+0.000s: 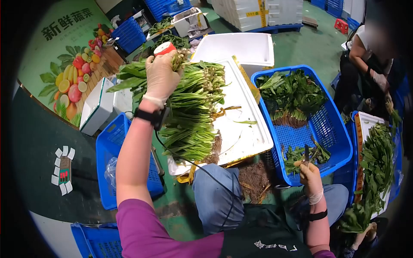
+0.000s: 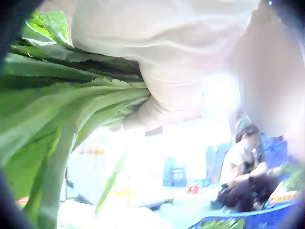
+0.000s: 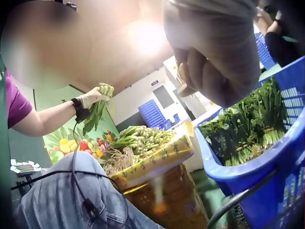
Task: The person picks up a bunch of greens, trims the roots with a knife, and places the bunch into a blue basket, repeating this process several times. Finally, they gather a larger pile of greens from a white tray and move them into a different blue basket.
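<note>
My gloved left hand (image 1: 163, 77) is raised over the pile and grips a bunch of leafy greens (image 1: 131, 78). In the left wrist view, the greens' long leaves (image 2: 62, 114) spread out from under the glove. Below lies a row of greens (image 1: 189, 112), roots to the right, on a white foam board (image 1: 245, 137). My gloved right hand (image 1: 309, 176) is curled round a small knife (image 1: 306, 154), its dark blade pointing up over the near end of a blue basket (image 1: 344, 150). In the right wrist view the curled fingers (image 3: 195, 71) show and the knife is hidden.
Bundled greens (image 1: 292, 96) and loose leaves lie in the blue basket. A white foam box (image 1: 234, 47) stands behind the board, a second blue basket (image 1: 112, 142) at left. Dark root trimmings (image 1: 256, 180) cover the floor between. Another person (image 1: 365, 64) sits at right, beside more greens (image 1: 376, 163).
</note>
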